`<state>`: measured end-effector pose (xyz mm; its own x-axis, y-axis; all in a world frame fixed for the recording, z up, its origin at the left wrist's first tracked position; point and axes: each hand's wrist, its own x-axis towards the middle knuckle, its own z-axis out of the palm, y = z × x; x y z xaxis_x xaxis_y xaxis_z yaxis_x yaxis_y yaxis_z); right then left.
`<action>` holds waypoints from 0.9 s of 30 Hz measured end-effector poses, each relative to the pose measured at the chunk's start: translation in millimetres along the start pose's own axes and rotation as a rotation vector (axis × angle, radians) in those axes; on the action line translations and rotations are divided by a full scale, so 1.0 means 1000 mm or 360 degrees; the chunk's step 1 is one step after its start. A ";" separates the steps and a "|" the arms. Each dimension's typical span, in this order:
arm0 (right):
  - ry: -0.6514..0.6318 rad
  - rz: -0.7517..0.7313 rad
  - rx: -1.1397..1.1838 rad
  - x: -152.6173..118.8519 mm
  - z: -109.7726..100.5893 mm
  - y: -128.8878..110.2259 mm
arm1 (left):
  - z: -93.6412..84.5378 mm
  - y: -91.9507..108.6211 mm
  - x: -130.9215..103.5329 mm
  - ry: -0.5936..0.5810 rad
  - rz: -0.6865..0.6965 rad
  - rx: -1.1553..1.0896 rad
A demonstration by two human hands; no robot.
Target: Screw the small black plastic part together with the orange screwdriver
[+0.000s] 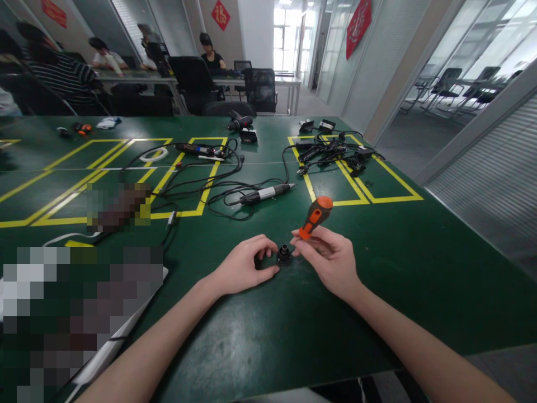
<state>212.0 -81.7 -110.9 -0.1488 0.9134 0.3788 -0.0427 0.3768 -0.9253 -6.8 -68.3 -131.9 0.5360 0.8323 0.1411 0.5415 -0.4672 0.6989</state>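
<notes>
R grip (329, 256) on screwdriver (314, 219), pwr tool (265, 194) + cables (333, 151) beyond

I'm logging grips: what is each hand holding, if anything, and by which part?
The right hand holds a screwdriver near its handle's lower end. The left hand curls beside a small black part; whether it grips cannot be told.

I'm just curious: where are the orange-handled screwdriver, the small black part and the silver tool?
Orange-handled screwdriver (315, 218), head view: on its handle.
Small black part (284, 257), head view: middle of its body.
Silver tool (267, 193), head view: on its silver section.
</notes>
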 end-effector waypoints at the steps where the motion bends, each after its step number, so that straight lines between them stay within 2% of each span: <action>1: 0.0025 0.0031 0.0014 0.000 0.000 0.000 | 0.001 0.001 0.000 0.0010 -0.0011 0.0018; 4: 0.0061 0.0091 0.0026 0.000 0.001 -0.001 | 0.004 0.002 0.001 0.0026 -0.0015 0.0063; 12: -0.0047 0.0083 0.0126 0.003 0.002 -0.003 | 0.006 0.001 0.001 0.0034 -0.0006 0.0060; 17: 0.0029 0.0186 0.0158 0.002 0.003 -0.002 | 0.007 0.002 0.000 0.0040 0.0017 0.0134; 20: 0.0043 0.0138 0.0108 0.004 0.001 -0.004 | 0.007 0.003 0.000 0.0033 0.0038 0.0174; 27: -0.0057 0.0154 0.0205 0.006 -0.001 -0.001 | 0.006 0.001 0.000 0.0049 0.0118 0.0279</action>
<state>212.2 -76.8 -107.6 -0.1935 0.9376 0.2889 -0.1522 0.2623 -0.9529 -2.2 -70.7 -135.1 0.5599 0.8012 0.2112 0.6071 -0.5701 0.5536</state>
